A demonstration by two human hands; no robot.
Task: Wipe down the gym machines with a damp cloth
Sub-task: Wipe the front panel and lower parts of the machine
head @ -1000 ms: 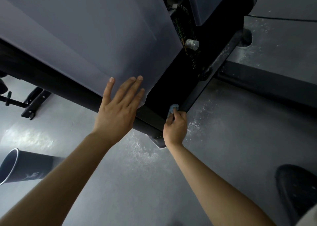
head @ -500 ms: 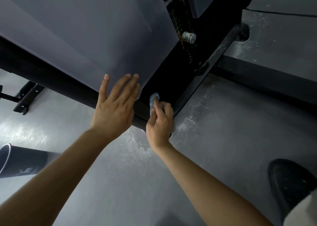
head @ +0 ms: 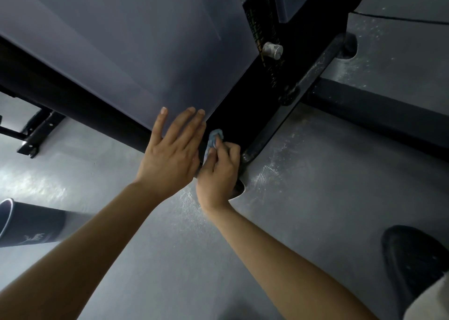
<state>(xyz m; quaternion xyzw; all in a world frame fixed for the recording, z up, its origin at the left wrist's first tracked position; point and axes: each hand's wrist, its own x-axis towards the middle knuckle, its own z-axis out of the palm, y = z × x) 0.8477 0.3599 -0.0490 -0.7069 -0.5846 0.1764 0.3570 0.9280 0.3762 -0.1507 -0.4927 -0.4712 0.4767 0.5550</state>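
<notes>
My right hand [head: 218, 171] has moved left since a second ago: then it was wiping at the near end of the dusty base bar [head: 295, 96], well apart from my left hand [head: 175, 149], and now the two hands sit just beside each other. My right fingers are curled round the small blue cloth [head: 214, 137], pinching it and pressing it against the black frame [head: 73, 96] right below the lower corner of the grey side panel [head: 121, 40] of the gym machine. My left hand has stayed where it was, flat and relaxed with straight fingers spread on that corner of the panel, holding nothing. Most of the cloth is buried in my grip, with only a bunched end showing above my fingertips. The black recess behind it is too dark for me to make out what surface the cloth meets. The metal knob [head: 273, 50] shows above the bar, beside a strip of markings too blurred to read. A dark cup [head: 31, 225] on the grey floor [head: 315, 198] is cut off by the left edge, and my black shoe [head: 413, 259] by the right
</notes>
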